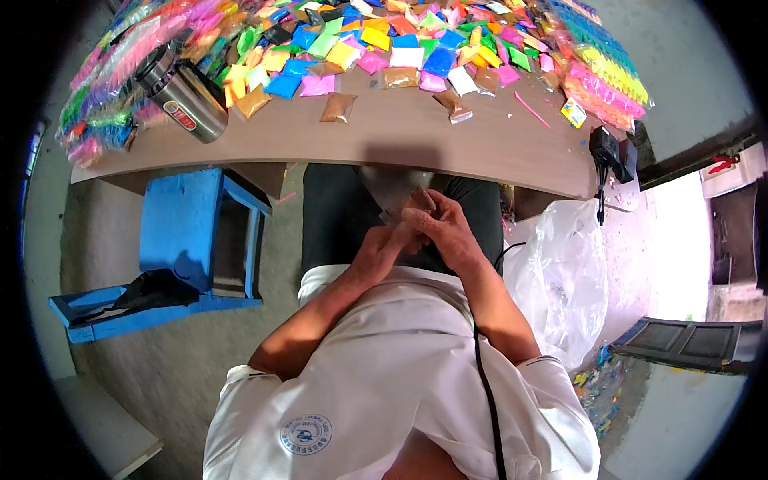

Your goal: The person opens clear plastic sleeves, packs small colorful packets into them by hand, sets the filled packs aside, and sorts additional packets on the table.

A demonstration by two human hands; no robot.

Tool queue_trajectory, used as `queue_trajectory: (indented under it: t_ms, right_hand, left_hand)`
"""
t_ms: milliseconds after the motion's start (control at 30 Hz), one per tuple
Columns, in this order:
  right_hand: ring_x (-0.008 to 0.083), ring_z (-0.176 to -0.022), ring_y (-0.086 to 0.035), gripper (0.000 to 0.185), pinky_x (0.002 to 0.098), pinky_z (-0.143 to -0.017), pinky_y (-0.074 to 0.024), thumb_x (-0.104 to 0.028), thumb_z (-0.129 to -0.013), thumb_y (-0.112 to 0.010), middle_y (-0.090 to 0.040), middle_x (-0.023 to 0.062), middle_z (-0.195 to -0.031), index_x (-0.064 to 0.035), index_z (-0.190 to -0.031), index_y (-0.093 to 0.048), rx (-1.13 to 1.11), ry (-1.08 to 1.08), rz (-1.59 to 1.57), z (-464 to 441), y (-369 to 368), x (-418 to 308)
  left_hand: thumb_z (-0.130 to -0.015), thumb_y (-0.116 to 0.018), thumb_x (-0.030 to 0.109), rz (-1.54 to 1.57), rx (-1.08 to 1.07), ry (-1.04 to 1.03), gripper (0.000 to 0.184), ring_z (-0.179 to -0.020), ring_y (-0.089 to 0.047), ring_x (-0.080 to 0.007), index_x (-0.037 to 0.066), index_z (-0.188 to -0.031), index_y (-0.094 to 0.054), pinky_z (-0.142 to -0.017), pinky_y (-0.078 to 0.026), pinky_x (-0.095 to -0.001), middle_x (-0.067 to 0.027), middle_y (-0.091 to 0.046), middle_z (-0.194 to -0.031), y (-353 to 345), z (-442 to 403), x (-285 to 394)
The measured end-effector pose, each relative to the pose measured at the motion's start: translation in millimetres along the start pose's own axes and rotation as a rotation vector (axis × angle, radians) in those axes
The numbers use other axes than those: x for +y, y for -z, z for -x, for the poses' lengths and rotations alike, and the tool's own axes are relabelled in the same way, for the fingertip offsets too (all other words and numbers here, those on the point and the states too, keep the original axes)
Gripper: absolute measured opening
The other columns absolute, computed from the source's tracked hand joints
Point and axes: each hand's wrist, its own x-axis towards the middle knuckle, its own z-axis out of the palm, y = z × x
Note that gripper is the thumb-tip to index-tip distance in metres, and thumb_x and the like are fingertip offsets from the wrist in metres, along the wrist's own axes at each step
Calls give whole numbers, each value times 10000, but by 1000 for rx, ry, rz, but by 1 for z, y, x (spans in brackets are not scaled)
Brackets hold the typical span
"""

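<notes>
Over my lap, just below the table's front edge, both hands are together around a small clear packet with brown contents [417,202]. My right hand [446,227] is closed on the packet, its thumb lying across toward the other hand. My left hand [382,246] meets it from the left, closed on the packet's lower part; its fingers are partly hidden. On the table, similar brown packets [338,108] lie near the front, beside a large heap of colourful small packets [406,58].
A steel flask [186,98] stands at the table's left. Bundled bright packets [600,84] and a black device with a cable [606,150] are at the right. A blue chair [180,232] stands left of me; a clear plastic bag [560,276] hangs at right.
</notes>
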Motion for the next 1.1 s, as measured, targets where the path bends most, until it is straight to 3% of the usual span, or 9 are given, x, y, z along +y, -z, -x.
queue_trajectory:
  t_ms: [67, 400, 633, 700, 767, 867, 900, 967, 1100]
  right_hand:
    - [91, -552, -549, 195, 218, -497, -371, -188, -882, -714, -623, 12, -735, -30, -947, -621, 3, -29, -16, 0, -1, 1]
    - [128, -542, -566, 197, 247, -488, -454, -150, -923, -644, -628, 62, -759, 24, -1012, -613, -3, -10, -48, -1, 5, 10]
    - [147, -593, -599, 325, 254, -507, -462, -122, -906, -525, -649, 84, -848, 34, -1185, -580, -81, -27, -142, 0, 5, -1]
    - [164, -607, -610, 379, 271, -511, -479, -104, -875, -516, -653, 93, -868, 35, -1225, -555, -90, -56, -196, 0, 6, -5]
    - [162, -637, -610, 495, 271, -514, -451, -118, -857, -491, -654, 125, -978, 35, -1328, -498, -313, -49, -409, -3, 12, -6]
    - [149, -606, -570, 537, 270, -498, -430, -123, -862, -560, -639, 102, -926, 39, -1364, -459, -215, -117, -334, 0, 7, -10]
    - [149, -606, -570, 537, 270, -498, -430, -123, -862, -560, -639, 102, -926, 39, -1364, -459, -215, -117, -335, -1, 9, -7]
    - [245, -610, -657, 383, 338, -512, -559, -131, -874, -628, -656, 131, -864, 29, -1205, -524, -207, -77, -253, -6, 16, 4]
    - [253, -633, -673, 280, 323, -505, -557, -125, -876, -687, -651, 138, -840, 17, -1074, -548, -218, -27, -216, -9, 20, 7]
  left_hand:
    - [-1039, -421, 420, 0, -17, -28, 512, -844, -560, -142, -1, -838, -633, -774, -457, -310, -53, -631, -861, 1, 0, -3]
    - [-1040, -398, 437, 28, -48, -85, 519, -797, -569, -156, 5, -865, -626, -763, -465, -313, -44, -614, -813, 3, -4, -16]
    - [-1033, -393, 455, 83, -64, -85, 559, -794, -587, -155, 14, -793, -639, -790, -468, -311, -62, -626, -805, 0, -5, -13]
    - [-1023, -400, 486, 342, -109, -56, 558, -791, -586, -164, 23, -819, -635, -767, -476, -323, -68, -618, -822, 0, -7, -18]
    - [-1021, -400, 493, 374, -131, -4, 554, -792, -586, -172, 30, -823, -630, -751, -479, -327, -68, -612, -828, 3, -7, -16]
    - [-1019, -370, 518, 433, -167, 69, 555, -782, -581, -184, 48, -848, -612, -715, -474, -323, -68, -596, -835, 4, -7, -17]
    - [-1019, -340, 536, 460, -181, 92, 562, -771, -576, -190, 60, -868, -598, -694, -467, -315, -67, -586, -836, 4, -7, -19]
    - [-1017, -338, 542, 454, -186, 108, 564, -771, -574, -190, 59, -884, -597, -685, -464, -312, -65, -585, -833, 7, -9, -27]
    - [-1008, -338, 565, 511, -146, 100, 577, -777, -567, -191, 54, -942, -598, -685, -455, -315, -68, -595, -847, 7, -12, -28]
